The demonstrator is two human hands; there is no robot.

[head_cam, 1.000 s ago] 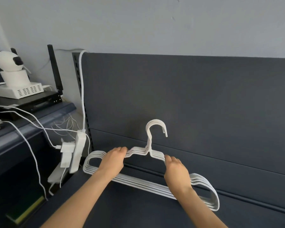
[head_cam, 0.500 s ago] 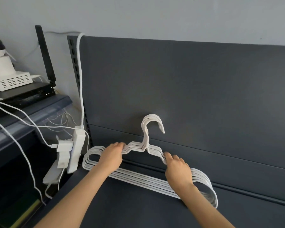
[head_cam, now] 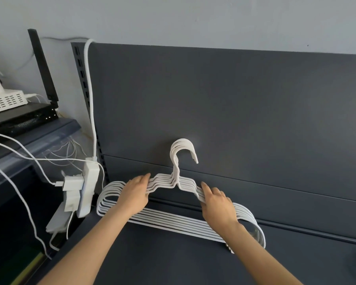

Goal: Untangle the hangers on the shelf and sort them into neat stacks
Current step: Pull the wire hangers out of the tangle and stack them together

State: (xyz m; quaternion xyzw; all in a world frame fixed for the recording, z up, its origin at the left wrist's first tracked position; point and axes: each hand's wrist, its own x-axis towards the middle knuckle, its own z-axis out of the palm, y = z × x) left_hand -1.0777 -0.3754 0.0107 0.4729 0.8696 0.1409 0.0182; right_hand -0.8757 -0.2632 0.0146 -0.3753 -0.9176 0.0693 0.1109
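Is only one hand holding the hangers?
No, the left hand and the right hand both hold the white hangers, one on each shoulder of the stack.

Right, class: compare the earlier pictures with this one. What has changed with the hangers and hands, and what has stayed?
The hangers have fanned out: hooks and bottom bars, tightly packed a second ago, now show as separate lines. The left hand and right hand still hold the stack's two shoulders, and it stays upright in the same spot on the shelf by the back panel.
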